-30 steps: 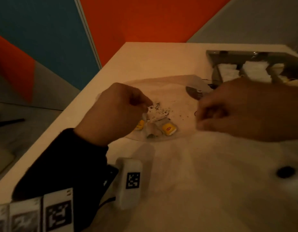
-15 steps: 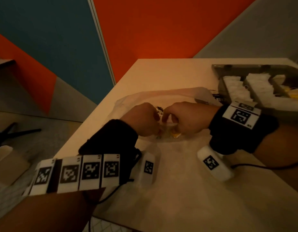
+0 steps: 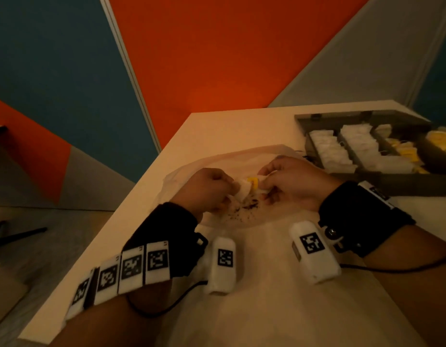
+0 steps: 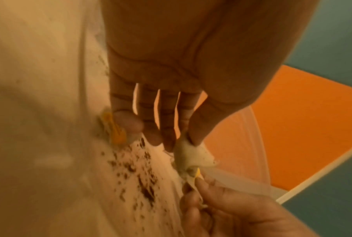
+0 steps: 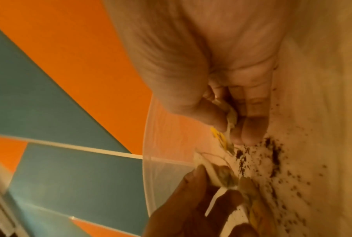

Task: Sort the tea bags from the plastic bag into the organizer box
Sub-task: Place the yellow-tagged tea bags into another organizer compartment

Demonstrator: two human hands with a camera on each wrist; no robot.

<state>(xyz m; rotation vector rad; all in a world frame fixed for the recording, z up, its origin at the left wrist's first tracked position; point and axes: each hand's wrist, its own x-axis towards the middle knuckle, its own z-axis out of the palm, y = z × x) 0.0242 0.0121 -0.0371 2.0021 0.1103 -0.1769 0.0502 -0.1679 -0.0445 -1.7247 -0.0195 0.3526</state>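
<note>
Both hands meet over the clear plastic bag (image 3: pixel 229 159) lying flat on the table. My left hand (image 3: pixel 232 191) pinches a white tea bag (image 3: pixel 243 191) between thumb and forefinger; the pinch shows in the left wrist view on the tea bag (image 4: pixel 189 154). My right hand (image 3: pixel 263 181) pinches the other end by the yellow tag (image 3: pixel 253 182), seen as the yellow tag (image 5: pixel 219 136) in the right wrist view. A second yellow tag (image 4: pixel 114 128) lies under my left little finger. Loose tea grains (image 3: pixel 244 209) are spilled below the hands. The grey organizer box (image 3: pixel 397 182) stands open at the right.
The box holds rows of white tea bags (image 3: pixel 327 151) and yellow-tagged ones (image 3: pixel 407 152) in separate compartments. The table's left edge (image 3: pixel 131 209) runs close to my left wrist. A blue and orange wall rises behind.
My right hand came in from the right and took hold of the tea bag that my left hand held. Both hands have now drawn slightly apart, showing the yellow tag between them.
</note>
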